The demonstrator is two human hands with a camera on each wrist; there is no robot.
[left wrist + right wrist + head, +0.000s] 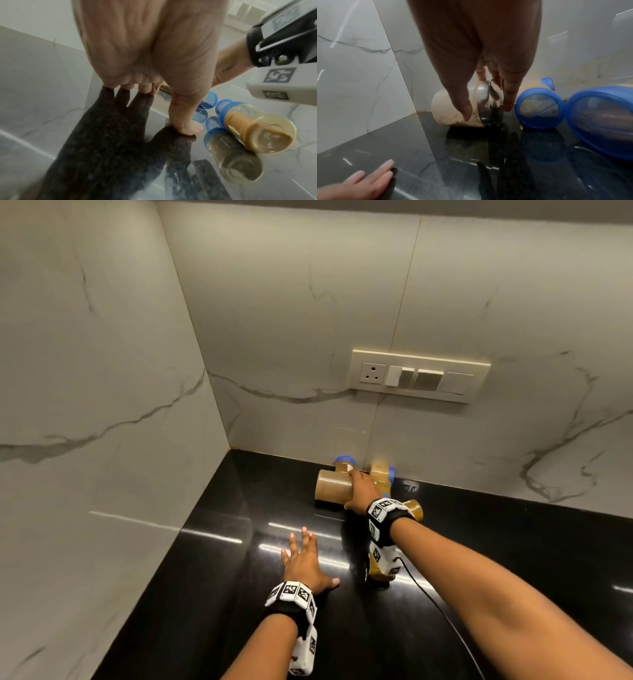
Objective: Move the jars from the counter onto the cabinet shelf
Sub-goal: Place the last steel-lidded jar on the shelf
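Observation:
Several tan plastic jars with blue lids lie on their sides at the back of the black counter (205,594). My right hand (359,491) grips the leftmost jar (334,489) at one end, thumb on one side and fingers on the other; in the right wrist view the hand (488,108) closes over that jar (443,108). A second jar (344,465) lies behind it, a third (382,474) to the right, and another (412,508) shows behind my wrist. My left hand (305,559) rests flat on the counter, fingers spread, holding nothing.
Marble-look walls meet in a corner at the left of the counter. A switch plate (419,376) sits on the back wall above the jars. A black cable (442,607) runs from my right wrist across the counter. No cabinet shelf is in view.

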